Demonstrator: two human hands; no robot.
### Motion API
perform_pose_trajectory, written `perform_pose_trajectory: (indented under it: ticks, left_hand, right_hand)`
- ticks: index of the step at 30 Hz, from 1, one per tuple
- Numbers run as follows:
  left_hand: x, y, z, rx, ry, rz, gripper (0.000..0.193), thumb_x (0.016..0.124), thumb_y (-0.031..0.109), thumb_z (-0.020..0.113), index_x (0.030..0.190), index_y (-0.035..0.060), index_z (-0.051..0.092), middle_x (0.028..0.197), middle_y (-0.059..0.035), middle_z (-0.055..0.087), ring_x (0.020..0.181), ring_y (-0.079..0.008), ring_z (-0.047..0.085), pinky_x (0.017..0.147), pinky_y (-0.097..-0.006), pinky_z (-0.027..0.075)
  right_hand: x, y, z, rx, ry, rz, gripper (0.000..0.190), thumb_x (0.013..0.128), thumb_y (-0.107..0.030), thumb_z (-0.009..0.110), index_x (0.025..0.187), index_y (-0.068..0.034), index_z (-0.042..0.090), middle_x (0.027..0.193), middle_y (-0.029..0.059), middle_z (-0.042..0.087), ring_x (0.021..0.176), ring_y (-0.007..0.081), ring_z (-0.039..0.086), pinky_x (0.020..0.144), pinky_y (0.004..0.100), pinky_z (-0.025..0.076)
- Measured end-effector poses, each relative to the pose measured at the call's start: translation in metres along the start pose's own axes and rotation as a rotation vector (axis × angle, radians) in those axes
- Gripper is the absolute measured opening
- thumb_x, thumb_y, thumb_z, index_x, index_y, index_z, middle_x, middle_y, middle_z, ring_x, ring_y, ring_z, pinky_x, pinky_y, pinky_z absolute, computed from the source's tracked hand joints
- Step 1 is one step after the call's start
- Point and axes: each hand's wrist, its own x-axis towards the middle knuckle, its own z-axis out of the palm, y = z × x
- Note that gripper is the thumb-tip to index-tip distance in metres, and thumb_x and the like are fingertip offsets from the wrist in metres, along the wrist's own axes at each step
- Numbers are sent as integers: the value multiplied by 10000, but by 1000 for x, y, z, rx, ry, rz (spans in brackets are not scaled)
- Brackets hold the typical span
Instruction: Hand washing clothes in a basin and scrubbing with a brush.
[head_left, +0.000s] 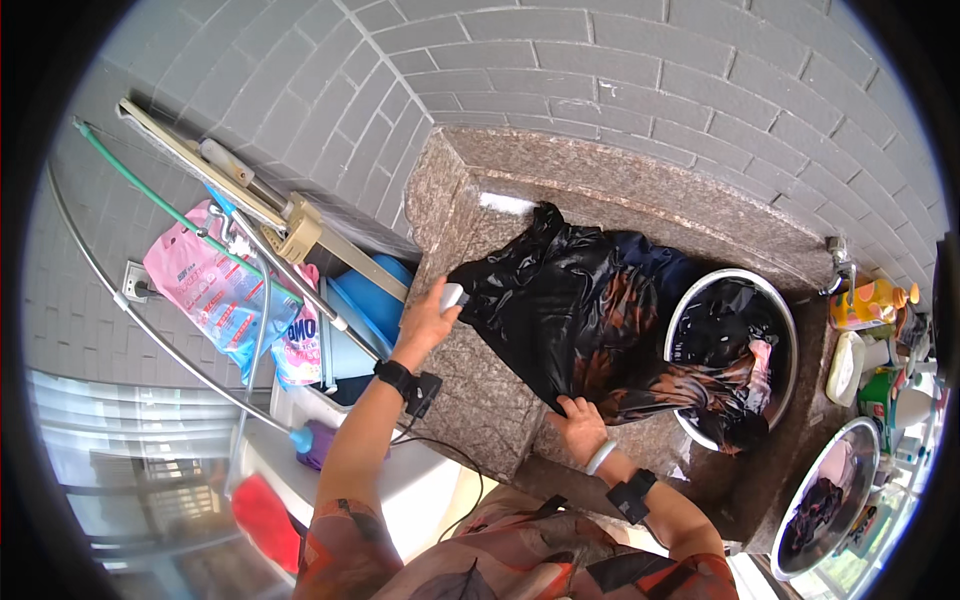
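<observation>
My left hand (426, 321) grips a small white object (451, 296) at the left end of a wet black garment (525, 300). Whether it is a brush or a bar of soap I cannot tell. The garment, with orange-brown patterned parts, lies spread over the stone washing slab (480, 405). At the garment's near edge, my right hand (583, 431) pinches the cloth. Its patterned end trails right over the rim of a metal basin (789, 337), which holds more dark wet clothing (720, 322). A dark blue cloth part (652, 259) shows behind the black fabric.
A second metal basin (874, 465) with clothes stands at lower right. A wall tap (841, 266) and a yellow bottle (870, 304) are at far right. Detergent bags (217, 292), a blue bucket (375, 289) and mop poles (300, 296) crowd the left. A cable (480, 480) hangs near my body.
</observation>
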Motion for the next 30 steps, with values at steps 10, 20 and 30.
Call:
perform_pose_trajectory:
  ticks: [10,20,30]
  left_hand:
    - [-37,56,59,333,-162,325,639,886,326,620,1456,246,343,1013,-199,481,912,-375,557,767,-461,488]
    - [-102,103,80,221,-374,725,669,861,321,651,1459,259,357,942,-183,497,848,-335,571,727,-435,494]
    - [59,45,69,404,-6,171,666,891,298,607,1473,240,290,1059,-203,500,917,-384,556,782,-476,478]
  right_hand:
    - [-7,6,-8,214,25,106,312,674,14,603,963,-66,692,1060,138,625,947,297,568,835,391,452]
    - [-10,3,-26,414,70,159,178,622,86,612,706,-68,640,989,122,686,884,289,585,792,382,467]
    - [-18,5,-20,431,86,178,126,616,39,618,657,-81,610,925,119,701,770,270,578,729,357,477]
